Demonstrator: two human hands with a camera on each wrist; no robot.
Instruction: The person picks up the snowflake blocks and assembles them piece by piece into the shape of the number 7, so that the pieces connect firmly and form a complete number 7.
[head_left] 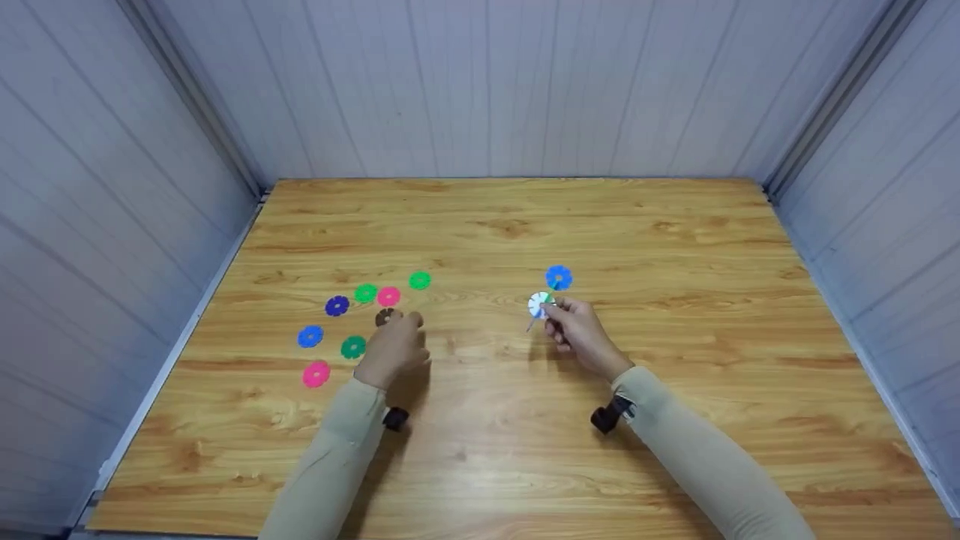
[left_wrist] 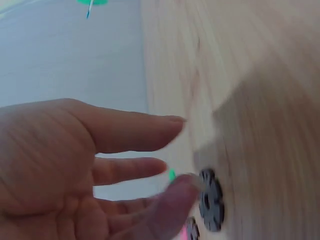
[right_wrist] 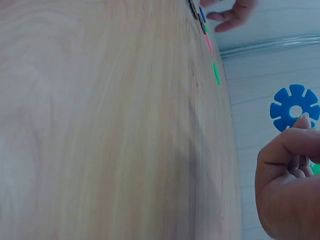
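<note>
My right hand (head_left: 581,335) pinches a small cluster of notched plastic discs above the table. A white disc (head_left: 538,304) and a blue disc (head_left: 559,277) face upward in it, and a green piece shows edge-on between them. In the right wrist view, one blue notched disc (right_wrist: 281,111) stands at the thumb tip. My left hand (head_left: 395,349) hovers by a brown notched disc (head_left: 384,316), partly covering it. From the left wrist view, the thumb and fingers are apart with nothing between them, close to a dark disc (left_wrist: 212,202) on the table.
Around the left hand lie loose discs: pink (head_left: 316,373), dark green (head_left: 353,346), blue (head_left: 310,336), dark blue (head_left: 337,305), bright green (head_left: 365,292), another pink (head_left: 388,296) and another green (head_left: 420,280). Pale panel walls (head_left: 480,90) enclose the wooden table (head_left: 510,450) on three sides.
</note>
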